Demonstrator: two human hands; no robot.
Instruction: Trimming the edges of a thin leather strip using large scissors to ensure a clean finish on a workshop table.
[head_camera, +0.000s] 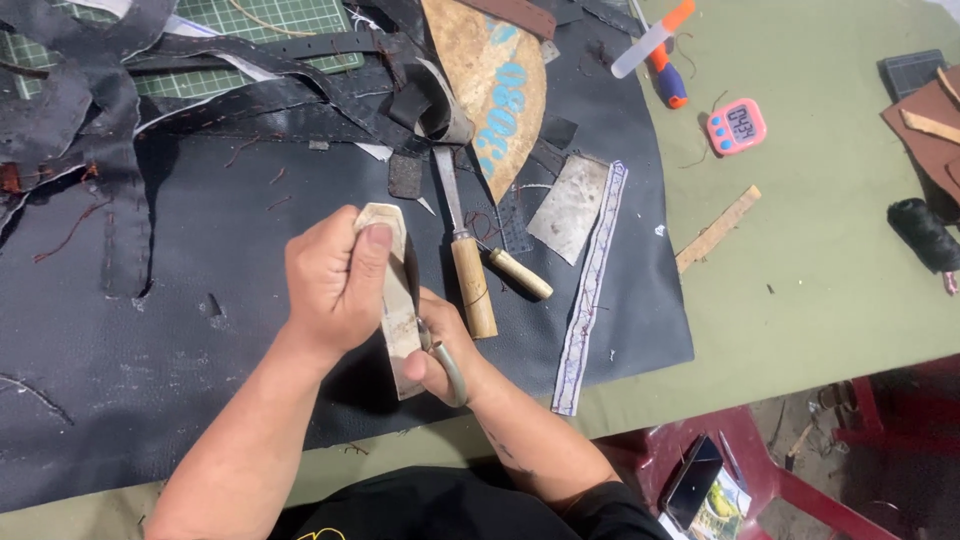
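We see the left hand (335, 285) closed around the upper end of a pale leather strip (397, 300), thumb pressed flat on its face and the other fingers curled behind, so the strip is pinched between them. The strip stands nearly upright over the middle of a dark sheet (250, 280) spread on the table (820, 270).

The right hand (445, 350), at about four o'clock from the left one, touches the strip's lower part. Its fingers are folded through the handle loop of a pair of scissors (450, 365), gripping it; we cannot tell how the blades stand, as the strip and fingers hide them.

At one o'clock from the hands, a chisel with a wooden handle (468, 270) lies on the sheet, and just beside it, toward three o'clock, a small wooden-handled tool (518, 273). Further toward two o'clock lie a grey metal plate (570, 207) and a long white stitched strip (590, 290).

Black scraps (200, 90) pile up at eleven o'clock over a green cutting mat (290, 20). Well apart, toward two o'clock on the green cloth, sits a pink timer (737, 126), with a spool of black thread (925, 235) at three o'clock.
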